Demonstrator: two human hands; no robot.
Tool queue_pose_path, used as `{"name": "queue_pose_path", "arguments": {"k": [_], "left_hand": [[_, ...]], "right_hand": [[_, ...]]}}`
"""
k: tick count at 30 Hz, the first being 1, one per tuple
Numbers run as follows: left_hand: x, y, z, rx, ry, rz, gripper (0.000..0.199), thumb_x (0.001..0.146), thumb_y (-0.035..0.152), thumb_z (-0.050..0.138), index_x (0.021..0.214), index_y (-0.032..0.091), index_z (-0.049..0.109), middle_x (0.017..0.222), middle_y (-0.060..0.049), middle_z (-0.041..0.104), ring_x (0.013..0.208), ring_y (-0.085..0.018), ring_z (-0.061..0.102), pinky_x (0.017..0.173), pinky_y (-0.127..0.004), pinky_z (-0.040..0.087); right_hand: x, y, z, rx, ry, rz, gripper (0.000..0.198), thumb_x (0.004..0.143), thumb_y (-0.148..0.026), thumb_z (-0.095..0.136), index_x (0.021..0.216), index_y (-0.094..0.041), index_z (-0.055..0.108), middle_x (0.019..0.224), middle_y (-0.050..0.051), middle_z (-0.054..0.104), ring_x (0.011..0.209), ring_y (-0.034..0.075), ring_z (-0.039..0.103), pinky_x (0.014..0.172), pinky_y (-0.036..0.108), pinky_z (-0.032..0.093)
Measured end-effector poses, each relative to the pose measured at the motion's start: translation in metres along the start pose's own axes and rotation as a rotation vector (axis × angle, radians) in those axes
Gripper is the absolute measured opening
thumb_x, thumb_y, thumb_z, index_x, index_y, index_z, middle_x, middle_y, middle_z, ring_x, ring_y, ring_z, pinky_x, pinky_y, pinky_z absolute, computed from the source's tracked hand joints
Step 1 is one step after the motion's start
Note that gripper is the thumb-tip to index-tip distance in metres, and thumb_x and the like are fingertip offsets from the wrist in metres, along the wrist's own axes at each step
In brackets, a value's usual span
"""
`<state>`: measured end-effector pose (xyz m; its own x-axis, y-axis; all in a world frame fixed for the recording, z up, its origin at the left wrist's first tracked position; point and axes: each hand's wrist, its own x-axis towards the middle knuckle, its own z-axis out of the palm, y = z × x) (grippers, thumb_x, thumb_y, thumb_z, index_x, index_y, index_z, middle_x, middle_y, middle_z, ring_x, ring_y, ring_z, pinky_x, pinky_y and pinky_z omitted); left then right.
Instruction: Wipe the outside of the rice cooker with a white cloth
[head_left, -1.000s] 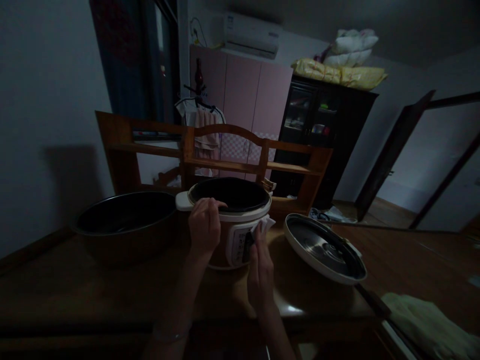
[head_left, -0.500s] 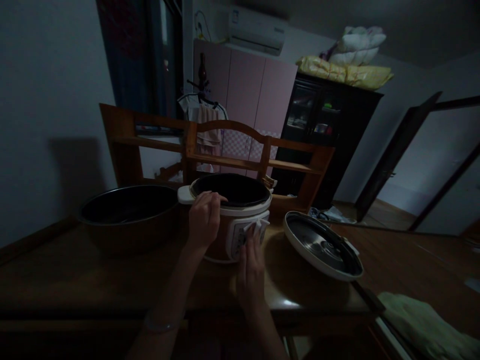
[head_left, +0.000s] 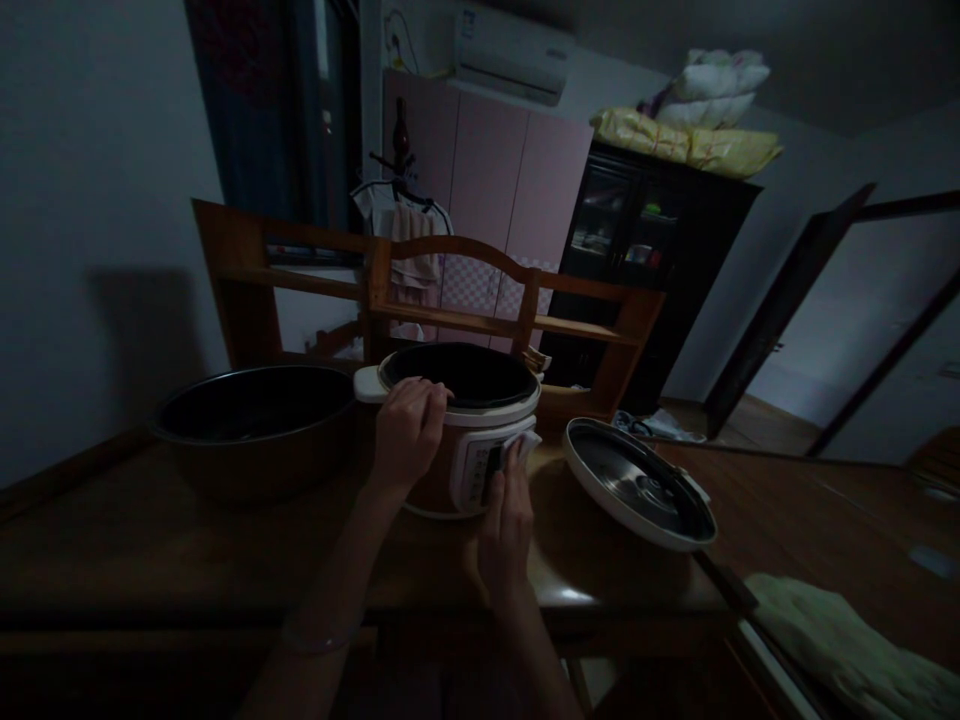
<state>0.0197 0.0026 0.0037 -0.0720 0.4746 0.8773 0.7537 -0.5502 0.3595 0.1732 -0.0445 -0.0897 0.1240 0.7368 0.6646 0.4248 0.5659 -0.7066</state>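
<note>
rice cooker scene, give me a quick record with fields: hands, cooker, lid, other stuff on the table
left hand: grips the rim of the rice cooker
right hand: presses a white cloth to the cooker's control panel
cooker: open, dark inner pot showing
lid: off, lying tilted on the wooden table, right of the cooker
large bowl: left of the cooker

Glossy white plastic on the rim and control panel of the rice cooker (head_left: 457, 440), with a matt dark lining inside the pot and a small white cloth (head_left: 520, 446) pressed to the panel under the right hand (head_left: 508, 530). Polished brown wood across the tabletop (head_left: 150, 560), catching a soft sheen near its front edge. Shiny bare metal on the inner face of the lid (head_left: 637, 482) within a white plastic rim, and a smooth dark finish, dully reflective, on the big bowl (head_left: 255, 425).
</note>
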Motion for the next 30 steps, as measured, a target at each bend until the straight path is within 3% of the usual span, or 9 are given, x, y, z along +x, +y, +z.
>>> {"name": "queue_pose_path", "arguments": {"k": [4,10,15,19,21,24,30], "left_hand": [[-0.001,0.0,0.001,-0.001,0.002,0.008,0.04,0.103,0.032,0.03,0.088,0.021,0.066,0.09,-0.006,0.069,0.097,-0.021,0.062,0.105,-0.04,0.041],[0.0,-0.001,0.001,0.019,-0.006,0.038,0.038,0.102,0.03,0.031,0.087,0.021,0.066,0.088,-0.005,0.069,0.093,-0.021,0.062,0.104,-0.04,0.041],[0.0,-0.001,0.001,0.028,-0.007,0.03,0.039,0.102,0.03,0.031,0.087,0.021,0.065,0.089,-0.005,0.068,0.095,-0.021,0.062,0.105,-0.04,0.04],[0.0,0.0,0.002,0.033,-0.013,0.027,0.039,0.102,0.031,0.03,0.087,0.021,0.065,0.088,-0.005,0.067,0.093,-0.021,0.061,0.103,-0.039,0.041],[0.0,0.0,0.001,0.031,-0.013,0.032,0.039,0.103,0.03,0.03,0.088,0.02,0.065,0.086,-0.005,0.066,0.092,-0.021,0.061,0.102,-0.039,0.041],[0.0,-0.002,0.001,0.029,-0.017,0.043,0.038,0.103,0.03,0.031,0.088,0.02,0.065,0.086,-0.005,0.066,0.092,-0.021,0.06,0.101,-0.039,0.041],[0.0,-0.003,0.001,0.036,-0.02,0.053,0.038,0.103,0.03,0.032,0.087,0.019,0.065,0.087,-0.005,0.066,0.093,-0.021,0.06,0.099,-0.039,0.042]], "right_hand": [[-0.003,-0.013,0.008,-0.132,-0.109,-0.188,0.056,0.106,-0.026,0.025,0.16,-0.027,0.009,0.168,0.002,0.005,0.155,0.027,0.002,0.122,0.061,0.018],[-0.027,0.003,0.023,-0.274,-0.255,-0.357,0.063,0.102,-0.017,0.034,0.16,-0.024,0.008,0.167,0.005,0.008,0.154,0.028,0.006,0.122,0.059,0.024],[-0.046,0.004,0.015,-0.294,-0.324,-0.305,0.064,0.103,-0.02,0.038,0.16,-0.025,0.009,0.167,0.005,0.01,0.154,0.027,0.01,0.121,0.058,0.028],[-0.068,0.001,0.003,-0.197,-0.346,-0.153,0.059,0.104,-0.022,0.036,0.16,-0.025,0.015,0.166,0.005,0.015,0.154,0.025,0.014,0.122,0.055,0.027],[-0.075,0.004,-0.005,-0.119,-0.297,-0.083,0.054,0.105,-0.023,0.034,0.158,-0.024,0.023,0.165,0.006,0.022,0.152,0.024,0.021,0.121,0.052,0.031],[-0.068,0.014,-0.021,-0.059,-0.075,-0.025,0.046,0.106,-0.027,0.034,0.15,-0.022,0.044,0.157,0.009,0.041,0.145,0.024,0.039,0.117,0.05,0.039],[0.008,0.025,-0.053,-0.062,0.252,-0.073,0.029,0.1,-0.031,0.051,0.12,-0.022,0.07,0.127,0.01,0.069,0.121,0.025,0.063,0.105,0.044,0.049]]}}
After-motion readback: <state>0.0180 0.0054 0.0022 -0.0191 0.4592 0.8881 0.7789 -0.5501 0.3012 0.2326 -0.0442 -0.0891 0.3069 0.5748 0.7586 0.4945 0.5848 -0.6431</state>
